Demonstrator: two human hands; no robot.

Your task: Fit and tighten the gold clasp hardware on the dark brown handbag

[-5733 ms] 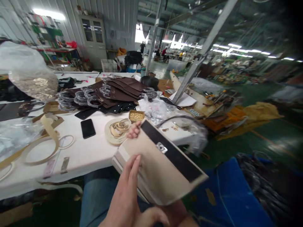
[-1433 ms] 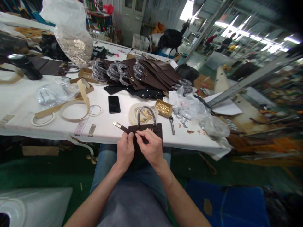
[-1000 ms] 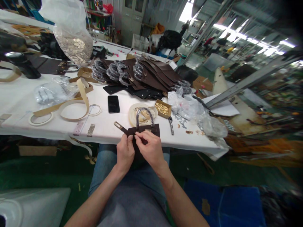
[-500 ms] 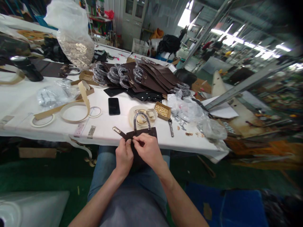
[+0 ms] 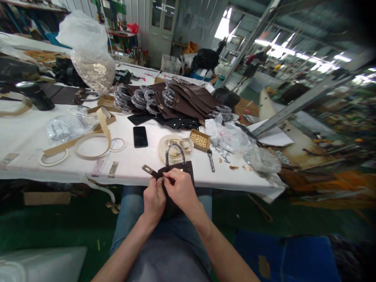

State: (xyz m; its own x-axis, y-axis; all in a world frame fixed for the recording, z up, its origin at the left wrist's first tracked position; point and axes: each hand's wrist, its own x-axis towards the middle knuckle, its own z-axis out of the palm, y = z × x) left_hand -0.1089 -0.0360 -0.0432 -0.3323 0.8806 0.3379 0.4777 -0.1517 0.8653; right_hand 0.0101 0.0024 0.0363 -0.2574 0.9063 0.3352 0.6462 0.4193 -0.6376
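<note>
A dark brown bag piece (image 5: 188, 169) with a plastic-wrapped loop handle (image 5: 175, 145) rests against the table's front edge, over the lap. My left hand (image 5: 154, 199) grips its left side, thumb and fingers closed. A strap with a metal plate (image 5: 149, 170) sticks out to the upper left above that hand. My right hand (image 5: 180, 187) is pinched at the same spot on the bag, its fingertips almost touching my left thumb. Whatever small part may be between the right fingertips is too small to make out. Behind the handle lies a roll of cream tape (image 5: 162, 149).
A phone (image 5: 140, 136), a box of gold studs (image 5: 200, 140) and a metal tool (image 5: 211, 160) lie on the white table (image 5: 129, 164). Stacked brown pieces (image 5: 194, 98) are behind. Tape rolls (image 5: 53, 158) are left, clear plastic bags (image 5: 258, 156) right.
The camera view has tilted slightly, so the table items appear shifted. My right hand's fingertips have moved slightly left and down, closer to my left thumb. Both hands stay at the bag.
</note>
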